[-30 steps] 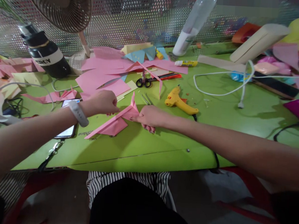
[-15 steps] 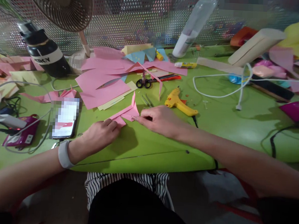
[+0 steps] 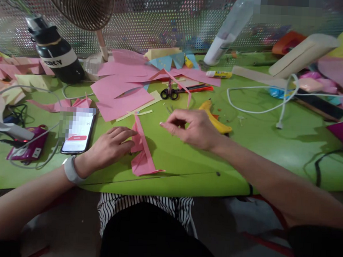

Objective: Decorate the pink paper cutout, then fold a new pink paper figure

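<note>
My left hand [image 3: 113, 146] grips a folded pink paper piece [image 3: 144, 152] at its left edge, thumb and fingers closed on it. The piece stands lengthwise toward me over the green table [image 3: 181, 159], with a long straight strip on its right side and creased flaps on the left. Off to the right, apart from the paper, my right hand [image 3: 193, 127] is curled with thumb and forefinger together. Whether anything small is between those fingertips I cannot make out. Behind that hand lies a yellow glue gun [image 3: 219, 123], partly covered. Black-handled scissors [image 3: 169, 93] lie farther back.
Pink paper sheets [image 3: 124, 97] lie beyond my left hand. A phone [image 3: 78, 133] and a purple box [image 3: 32, 146] with cables are at left. A black bottle [image 3: 58, 57] and a fan [image 3: 83, 5] stand behind; a glue stick [image 3: 218, 74] and white cable [image 3: 247, 109] lie rightward.
The folded paper has swung from lying slantwise to pointing toward me, held by my left hand. My right hand has let go of its end and moved right.
</note>
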Available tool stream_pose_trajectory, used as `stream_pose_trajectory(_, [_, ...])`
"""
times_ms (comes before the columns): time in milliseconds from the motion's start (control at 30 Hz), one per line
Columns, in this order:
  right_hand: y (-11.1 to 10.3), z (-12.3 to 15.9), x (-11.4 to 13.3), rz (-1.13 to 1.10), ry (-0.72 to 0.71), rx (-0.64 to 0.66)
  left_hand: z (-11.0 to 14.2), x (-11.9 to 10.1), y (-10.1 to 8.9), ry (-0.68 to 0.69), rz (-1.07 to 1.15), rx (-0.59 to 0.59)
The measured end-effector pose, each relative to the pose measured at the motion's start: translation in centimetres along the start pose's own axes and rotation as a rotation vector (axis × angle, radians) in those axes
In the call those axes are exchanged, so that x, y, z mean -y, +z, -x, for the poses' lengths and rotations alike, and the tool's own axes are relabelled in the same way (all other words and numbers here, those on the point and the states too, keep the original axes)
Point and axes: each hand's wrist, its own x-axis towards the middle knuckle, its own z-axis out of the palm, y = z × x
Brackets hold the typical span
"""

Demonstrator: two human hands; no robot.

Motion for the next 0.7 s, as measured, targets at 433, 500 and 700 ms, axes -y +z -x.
stream_pose_trajectory(433, [3.8,0.2,-0.9,0.107,-0.01,0.47,-0.9,0.0,1.2,0.073,0.143,-0.077])
stream_pose_trajectory(500, [3.8,0.2,-1.1,0.086,-0.007,0.47,-1.0,0.1,1.4,0.062,0.154,-0.083])
stream_pose_trajectory(700, [4.1,0.2,-1.0,0.07,-0.012,0.406,-1.6,0.3,2.2,-0.056,0.242,-0.097])
